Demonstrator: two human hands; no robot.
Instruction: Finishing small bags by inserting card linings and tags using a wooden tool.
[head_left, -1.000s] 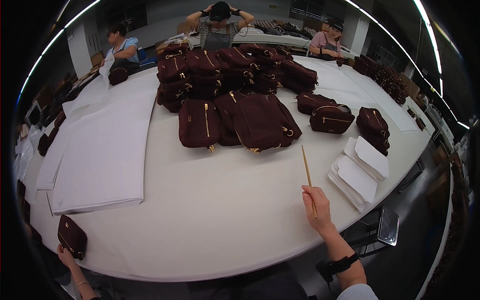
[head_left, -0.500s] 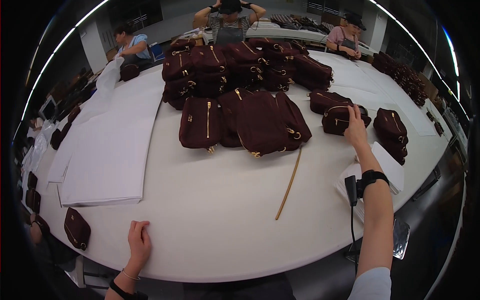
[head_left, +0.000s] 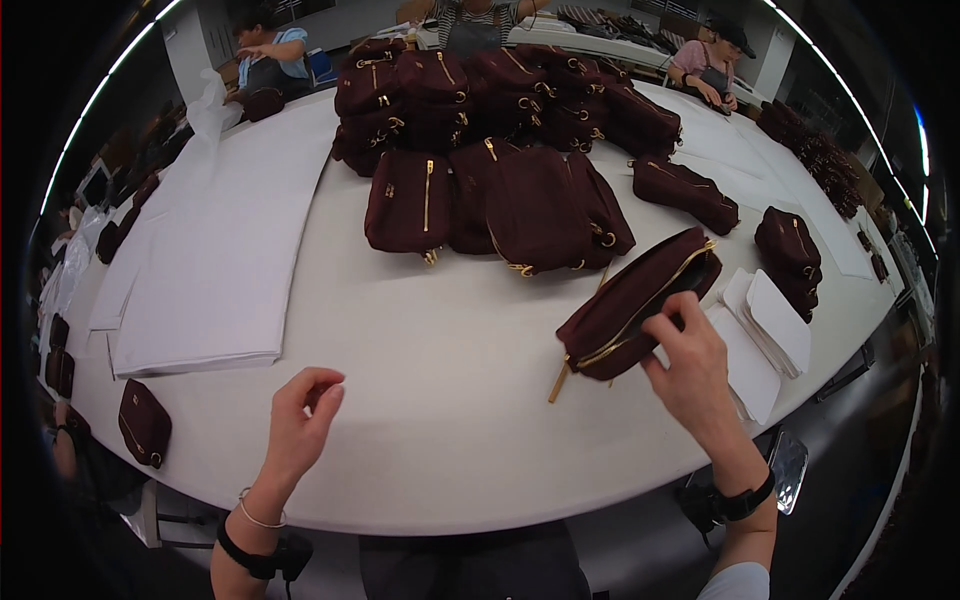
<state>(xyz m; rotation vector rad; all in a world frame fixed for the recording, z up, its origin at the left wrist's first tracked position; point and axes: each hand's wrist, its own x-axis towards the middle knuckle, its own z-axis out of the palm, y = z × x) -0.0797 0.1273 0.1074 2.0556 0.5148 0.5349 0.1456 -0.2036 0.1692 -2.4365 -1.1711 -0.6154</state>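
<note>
A maroon zip pouch [head_left: 625,305] with a gold zipper gapes along its top, tilted above the table. My right hand [head_left: 690,355] pinches its near edge between thumb and fingers. Over bare tabletop, my left hand [head_left: 305,415] is raised with curled fingers, thumb and forefinger apart, holding nothing. Partly behind the pouch lies a thin tan stick [head_left: 557,385]. Beyond it, another maroon pouch [head_left: 685,192] rests on its side. Several more maroon bags [head_left: 540,210] lie flat in front of a tall stack of like bags [head_left: 440,90].
White card pieces [head_left: 765,320] are piled right of my right hand. A short stack of maroon pouches [head_left: 788,255] stands behind them. Large white sheets [head_left: 225,240] cover the left side, with a single pouch [head_left: 146,423] near the left edge. Co-workers are around the far side.
My right hand has brought a pouch from the right back toward me, and its opening now faces up. My left hand has risen and moved slightly right and forward.
</note>
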